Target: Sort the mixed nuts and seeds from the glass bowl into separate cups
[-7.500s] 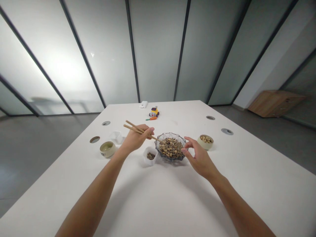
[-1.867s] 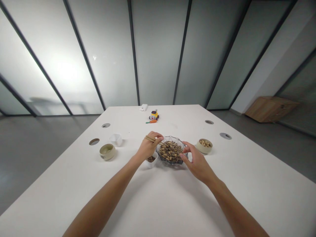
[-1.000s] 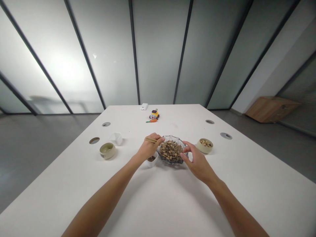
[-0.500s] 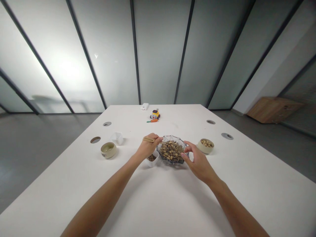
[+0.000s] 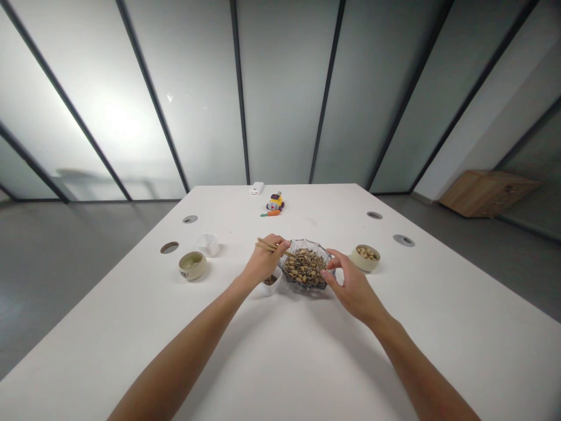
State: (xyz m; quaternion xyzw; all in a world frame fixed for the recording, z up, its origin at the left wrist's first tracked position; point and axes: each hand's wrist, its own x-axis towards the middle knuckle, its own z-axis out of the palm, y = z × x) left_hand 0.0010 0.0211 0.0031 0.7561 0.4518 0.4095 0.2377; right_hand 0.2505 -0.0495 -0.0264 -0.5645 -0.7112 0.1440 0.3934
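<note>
My left hand point(image 5: 265, 258) is closed around a pair of chopsticks point(image 5: 265, 244), whose tips reach down to the seeds point(image 5: 305, 266) in a clear faceted glass bowl point(image 5: 302, 244). At the bowl's right side, my right hand point(image 5: 348, 283) grips the rim, the thumb on the near side and the fingers on the far side. Under my left wrist stands a small white cup point(image 5: 273, 287) with dark seeds in it, partly hidden by the hand. Whether a seed sits between the chopstick tips is too small to tell.
A beige bowl of pale nuts point(image 5: 366, 260) stands right of my right hand. To the left are another beige bowl point(image 5: 191, 268) and a white cup point(image 5: 208, 244). Farther back lie a toy car point(image 5: 276, 202), a toy carrot point(image 5: 270, 214) and a white box point(image 5: 257, 188).
The chopsticks have shifted slightly in my left hand, their back ends now higher and more spread. My right hand stays on the glass bowl's rim.
</note>
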